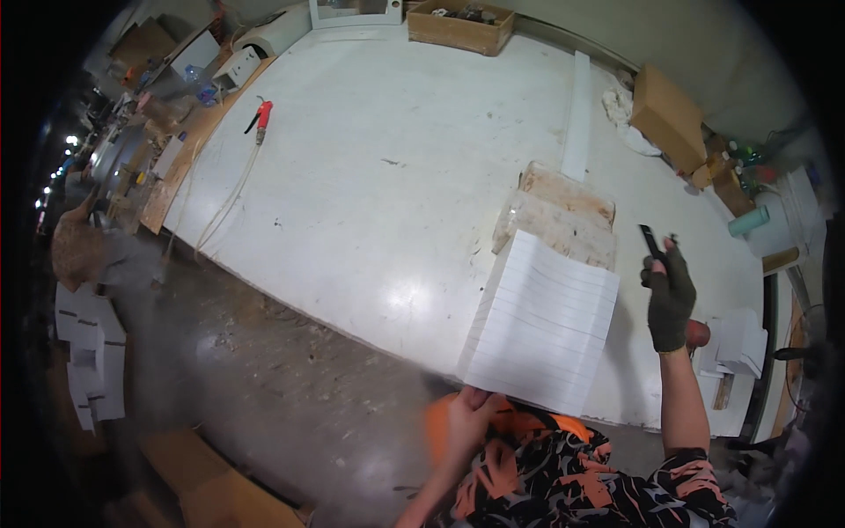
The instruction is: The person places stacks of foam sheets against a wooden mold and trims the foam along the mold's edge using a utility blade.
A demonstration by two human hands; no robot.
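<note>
A row of white strips or boards, packed edge to edge, lies at the near side of the white table. My bare left hand is at its near left corner, by the table's edge. The fingers there are curled, and what they hold, if anything, is hidden. To the right of the row, my right hand is raised above the table in a dark fingerless glove. Its fingers are closed round a slim black tool, whose exact kind I cannot make out. Two stained, worn blocks touch the far end of the row.
A red air blow gun with a hose lies on the table at the left. Boxes stand along the back, one an open wooden box, another cardboard. White pieces and a round reddish thing are at the right.
</note>
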